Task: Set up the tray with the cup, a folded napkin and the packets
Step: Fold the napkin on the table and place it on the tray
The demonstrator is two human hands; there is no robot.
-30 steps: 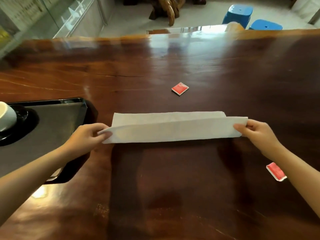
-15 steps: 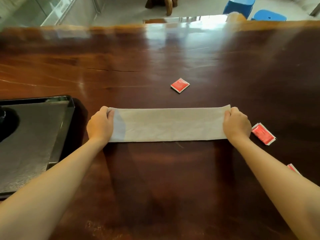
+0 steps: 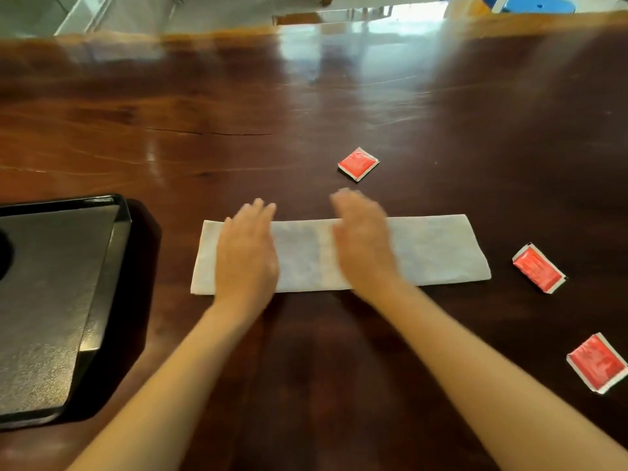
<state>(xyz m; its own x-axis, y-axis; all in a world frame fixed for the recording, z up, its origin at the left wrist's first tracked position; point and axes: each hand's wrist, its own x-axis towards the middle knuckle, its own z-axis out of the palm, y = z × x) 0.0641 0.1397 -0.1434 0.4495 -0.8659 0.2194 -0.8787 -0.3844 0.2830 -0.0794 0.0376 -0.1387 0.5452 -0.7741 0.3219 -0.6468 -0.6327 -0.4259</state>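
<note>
- Head view: the print on the red packets is too blurred to read.
- Three packets, all on the table (image 3: pixel 306 96) and none on the tray (image 3: pixel 114 266).
- The far packet (image 3: pixel 358 163) lies just beyond the long far edge of the napkin (image 3: pixel 428 249).
- The right packet (image 3: pixel 538 268) lies near the napkin's right end.
- The near packet (image 3: pixel 597 367) lies closer to the table's near edge, right of the right forearm.
- One napkin, white, folded to a long strip. It lies flat on the table, its left end near the tray but apart from it.
- One black tray, toward the table's left side.
- Left hand (image 3: pixel 246 253) rests palm down on the napkin's left part, fingers straight, gripping nothing.
- Right hand (image 3: pixel 363 243), blurred, is palm down over the napkin's middle, fingers straight, gripping nothing.
- The table is dark glossy wood with a thin crack and light glaring along its far edge. Beyond it are a pale floor and a blue stool (image 3: pixel 540 3).
</note>
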